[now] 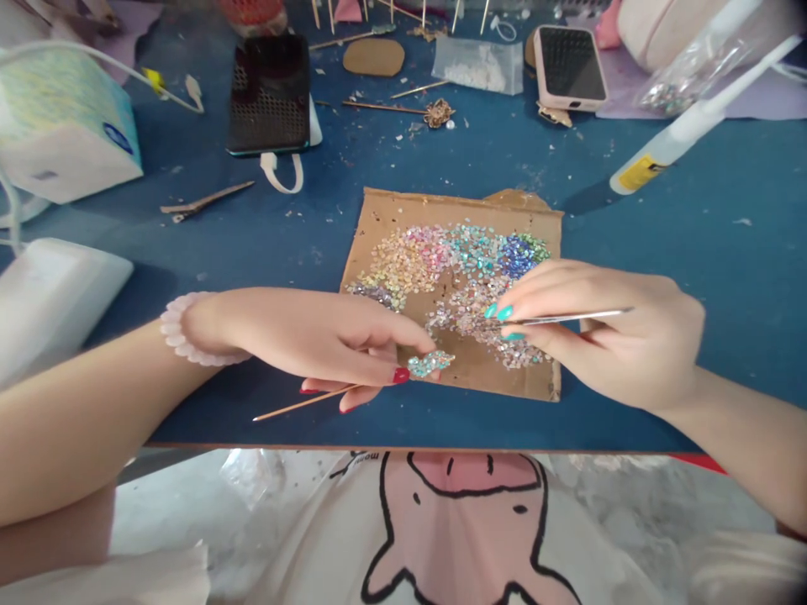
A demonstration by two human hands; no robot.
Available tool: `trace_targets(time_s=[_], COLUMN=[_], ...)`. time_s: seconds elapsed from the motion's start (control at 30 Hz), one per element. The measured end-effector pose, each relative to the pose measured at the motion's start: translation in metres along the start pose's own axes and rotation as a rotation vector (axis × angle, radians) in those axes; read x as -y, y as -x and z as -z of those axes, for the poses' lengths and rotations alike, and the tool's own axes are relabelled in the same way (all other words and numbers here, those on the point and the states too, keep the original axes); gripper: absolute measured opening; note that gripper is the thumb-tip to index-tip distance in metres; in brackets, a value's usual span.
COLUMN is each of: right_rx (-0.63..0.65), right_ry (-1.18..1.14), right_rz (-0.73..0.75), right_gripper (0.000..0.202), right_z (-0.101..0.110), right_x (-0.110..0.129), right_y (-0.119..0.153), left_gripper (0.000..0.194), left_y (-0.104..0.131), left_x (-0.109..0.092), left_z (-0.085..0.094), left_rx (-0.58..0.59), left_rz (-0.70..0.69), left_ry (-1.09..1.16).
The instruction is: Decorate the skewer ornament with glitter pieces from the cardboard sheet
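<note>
My left hand (340, 344) is closed around a thin wooden stick (296, 408). At its fingertips shows a small ornament (431, 363) covered in turquoise and clear rhinestones; whether the stick joins it is hidden by the fingers. My right hand (605, 332) pinches metal tweezers (567, 318), their tips pointing left over loose rhinestones. Too small to make out is whether the tips hold a stone. Beneath both hands lies a piece of cardboard (416, 323) with rhinestones (479, 250) spread in patches of yellow, pink, turquoise, blue and pale lilac.
Behind the cardboard are a black phone (270, 97), a bag of white bits (477, 65) and a pink-cased phone (570, 67). A glue bottle (656, 160) stands at right. Left are a hair clip (208, 200), a tissue pack (69, 118) and a white box (56, 294).
</note>
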State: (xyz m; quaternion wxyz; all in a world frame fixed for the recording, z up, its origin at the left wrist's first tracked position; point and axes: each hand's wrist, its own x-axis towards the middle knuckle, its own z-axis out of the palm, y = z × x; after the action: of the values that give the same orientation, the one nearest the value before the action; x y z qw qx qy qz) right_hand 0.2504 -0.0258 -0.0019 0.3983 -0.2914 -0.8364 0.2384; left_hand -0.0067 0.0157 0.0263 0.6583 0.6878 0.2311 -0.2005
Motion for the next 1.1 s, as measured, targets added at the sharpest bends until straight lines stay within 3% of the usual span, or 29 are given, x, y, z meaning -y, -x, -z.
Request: trace_targets(time_s=[0.27, 0.47, 0.83, 1.1], right_rx=[0.100, 0.244, 0.223, 0.197], right_ry=[0.135, 0.146, 0.229, 0.268], right_rz=[-0.019, 0.126, 0.186, 0.147], right_gripper=[0.003, 0.004, 0.002, 0.007], right_z=[0.004, 0.015, 0.020, 0.025], right_x=[-0.005, -0.003, -0.009, -0.011], right_y=[-0.002, -0.006, -0.004, -0.007], left_gripper=[0.018, 0.026, 0.034, 0.038], left_y=[-0.001, 0.000, -0.003, -0.001], left_x=[-0.002, -0.002, -0.003, -0.003], left_z=[-0.002, -0.002, -0.003, -0.003], left_rx=[-0.028, -0.031, -0.039, -0.040], left_rz=[0.041, 0.037, 0.069, 0.085], left_ry=[-0.060, -0.066, -0.062, -0.068])
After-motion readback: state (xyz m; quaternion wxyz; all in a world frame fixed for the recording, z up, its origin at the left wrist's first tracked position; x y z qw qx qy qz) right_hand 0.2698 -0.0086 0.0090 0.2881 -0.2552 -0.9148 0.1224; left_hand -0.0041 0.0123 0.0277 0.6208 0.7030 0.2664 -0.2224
